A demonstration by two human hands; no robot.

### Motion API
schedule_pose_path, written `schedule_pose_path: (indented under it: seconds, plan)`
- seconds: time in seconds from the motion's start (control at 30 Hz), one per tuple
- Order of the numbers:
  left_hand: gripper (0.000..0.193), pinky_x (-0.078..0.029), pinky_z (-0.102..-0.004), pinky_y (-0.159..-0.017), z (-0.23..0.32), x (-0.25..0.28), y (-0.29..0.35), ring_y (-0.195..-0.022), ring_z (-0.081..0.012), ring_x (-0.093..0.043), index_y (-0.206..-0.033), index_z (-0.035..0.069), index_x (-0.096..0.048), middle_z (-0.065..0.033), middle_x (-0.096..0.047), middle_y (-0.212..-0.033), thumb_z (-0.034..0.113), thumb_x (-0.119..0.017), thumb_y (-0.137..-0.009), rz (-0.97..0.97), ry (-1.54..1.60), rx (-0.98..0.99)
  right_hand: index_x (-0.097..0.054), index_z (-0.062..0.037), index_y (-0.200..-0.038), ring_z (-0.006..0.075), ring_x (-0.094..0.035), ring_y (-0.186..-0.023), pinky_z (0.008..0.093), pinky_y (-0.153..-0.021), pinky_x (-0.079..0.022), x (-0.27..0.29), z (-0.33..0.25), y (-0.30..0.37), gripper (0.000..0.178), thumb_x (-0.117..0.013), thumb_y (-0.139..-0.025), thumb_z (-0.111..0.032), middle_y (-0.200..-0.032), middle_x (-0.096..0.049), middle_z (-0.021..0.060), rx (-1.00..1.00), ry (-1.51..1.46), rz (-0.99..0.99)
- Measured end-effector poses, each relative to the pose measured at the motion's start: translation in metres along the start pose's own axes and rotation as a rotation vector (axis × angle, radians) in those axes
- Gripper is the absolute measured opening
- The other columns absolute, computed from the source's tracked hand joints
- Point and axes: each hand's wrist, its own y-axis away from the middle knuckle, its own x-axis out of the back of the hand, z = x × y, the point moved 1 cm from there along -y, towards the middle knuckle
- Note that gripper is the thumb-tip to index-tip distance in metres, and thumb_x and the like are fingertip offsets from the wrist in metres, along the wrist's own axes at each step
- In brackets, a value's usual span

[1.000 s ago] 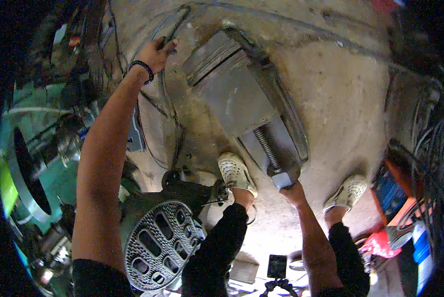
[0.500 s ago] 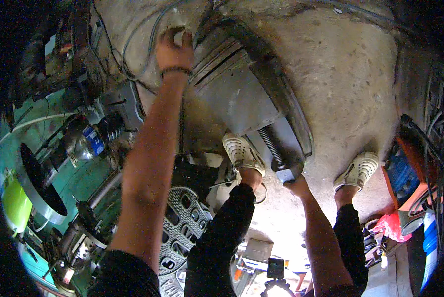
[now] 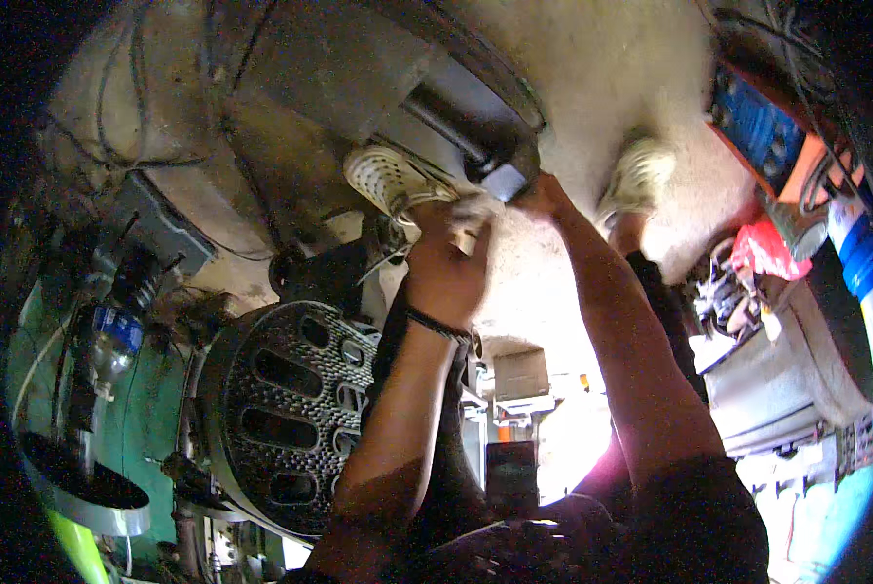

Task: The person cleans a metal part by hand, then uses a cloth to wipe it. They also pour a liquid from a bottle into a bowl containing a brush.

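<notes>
A large grey metal vise (image 3: 436,83) lies on the floor, its screw (image 3: 446,127) running toward me to a square block end (image 3: 504,182). My right hand (image 3: 542,200) is closed at that end, its fingers partly hidden against the metal. Just left of and nearer than the block, my left hand (image 3: 444,263), with a dark bracelet at the wrist, is curled and smeared by motion. Something small and pale shows between its fingers, too blurred to name. My pale clog-style shoes (image 3: 383,180) stand on either side of the vise's near end.
A round, perforated metal plate (image 3: 300,409) stands at the lower left. Beyond it are a plastic bottle (image 3: 115,336) and a ring-shaped metal part (image 3: 96,496). Cables run over the floor at upper left. An orange-and-blue box (image 3: 763,127) and a red plastic bag (image 3: 769,248) lie right.
My left hand has come back from the vise's far end to beside its near block. The view has tilted toward me, and my right hand remains at the screw end.
</notes>
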Motion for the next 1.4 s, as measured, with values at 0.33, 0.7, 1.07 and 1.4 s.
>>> schedule_pose_path:
  seconds: [0.33,0.7,1.07,1.4]
  plan:
    - [0.031,-0.049,-0.0339,-0.094,-0.009,-0.033,0.039,-0.108,-0.0247,-0.062,-0.123,-0.002,-0.054,-0.0157,-0.062,-0.119,0.014,-0.058,-0.097,0.101,0.549,-0.017,-0.059,-0.0002,-0.119,0.0359,-0.067,-0.097,0.0423,-0.088,-0.053,-0.011,0.007,-0.003,0.068,-0.080,-0.064,-0.033,-0.103,-0.068,0.0242,0.010,-0.224,0.094]
    - [0.040,-0.048,-0.0443,-0.099,-0.063,-0.100,0.218,-0.114,-0.0314,-0.058,-0.135,-0.003,-0.041,-0.0237,-0.055,-0.130,0.017,-0.049,-0.101,0.178,0.330,-0.029,-0.074,-0.0019,-0.095,0.0354,-0.066,-0.096,0.0468,-0.084,-0.052,0.006,0.007,0.016,0.045,-0.073,-0.072,-0.041,-0.102,-0.068,0.0223,0.059,-0.347,-0.052]
    - [0.044,-0.046,-0.0465,-0.099,-0.169,-0.243,0.250,-0.117,-0.0331,-0.055,-0.134,0.002,-0.045,-0.0214,-0.053,-0.133,0.029,-0.050,-0.099,-0.344,-0.212,-0.001,-0.073,-0.0087,-0.109,0.0328,-0.066,-0.103,0.0471,-0.089,-0.051,-0.008,0.012,0.048,0.041,-0.072,-0.079,-0.036,-0.112,-0.068,0.0169,-0.005,-0.482,0.112]
    - [0.049,-0.044,-0.0485,-0.098,-0.141,-0.295,0.311,-0.119,-0.0346,-0.053,-0.130,0.004,-0.050,-0.0195,-0.054,-0.132,0.040,-0.049,-0.097,-0.353,-0.617,-0.142,-0.073,-0.0081,-0.108,0.0308,-0.064,-0.106,0.0432,-0.090,-0.050,-0.027,0.028,0.016,0.041,-0.072,-0.074,-0.032,-0.113,-0.068,0.0156,0.154,-0.462,0.057]
